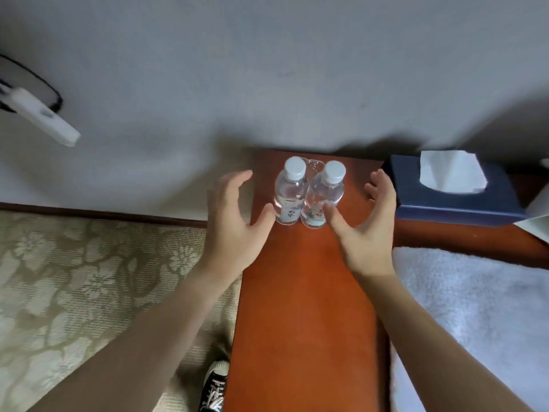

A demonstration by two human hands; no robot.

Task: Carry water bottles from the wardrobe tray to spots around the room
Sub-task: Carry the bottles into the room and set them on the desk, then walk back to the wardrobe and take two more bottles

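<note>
Two clear water bottles with white caps stand upright side by side at the far end of a red-brown wooden surface (306, 292), close to the wall. The left bottle (290, 193) and the right bottle (326, 195) touch each other. My left hand (234, 224) is open beside the left bottle, thumb tip near its base. On the other side my right hand (368, 230) is open too, its thumb tip just touching the right bottle's lower part. Neither hand grips a bottle.
A dark blue tissue box (454, 200) with a white tissue sticking out stands right of the bottles. A white towel (475, 316) lies to the right. Patterned carpet (89, 286) and my shoe (215, 388) are at left. A white device (41, 114) with black cable hangs on the wall.
</note>
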